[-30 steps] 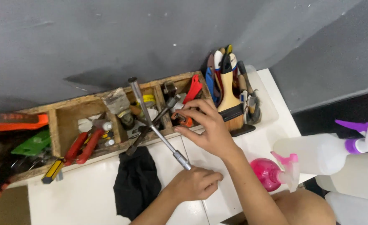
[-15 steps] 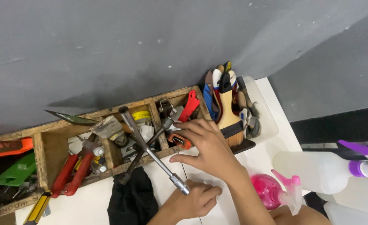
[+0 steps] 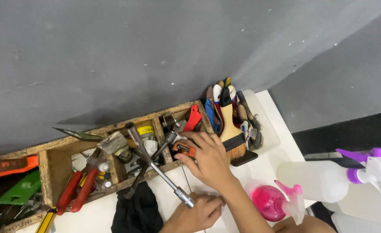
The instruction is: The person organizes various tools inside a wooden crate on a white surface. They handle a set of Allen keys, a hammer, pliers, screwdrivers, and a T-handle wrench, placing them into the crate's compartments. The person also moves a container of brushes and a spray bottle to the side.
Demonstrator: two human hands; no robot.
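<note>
A: Since half a second ago the right hand (image 3: pixel 207 157) has slid deeper into the wooden tool tray (image 3: pixel 52 166), and the view has tipped up so more grey wall shows.

B: What does it hold?

A: Its fingers are curled onto a small orange-handled tool (image 3: pixel 185 149) at the tray's right-hand compartment; pinched rather than fully closed. The left hand (image 3: pixel 197 212) lies low on the white table (image 3: pixel 276 155), fingers bent around the end socket of the cross wrench (image 3: pixel 156 166), which leans up over the tray.

B: Any advice for lifting that orange tool?

A: I'd judge it best drawn straight up, since the wrench's arms cross just beside it and could snag. Keeping the left hand steady on the wrench should stop it rolling.

B: And around them?

A: A wide paintbrush (image 3: pixel 231 133) just right of the hand, red-handled pliers (image 3: pixel 78 190) farther left, a black cloth (image 3: pixel 136 211) below, a pink spray bottle (image 3: pixel 272 203) near the wrist.
</note>
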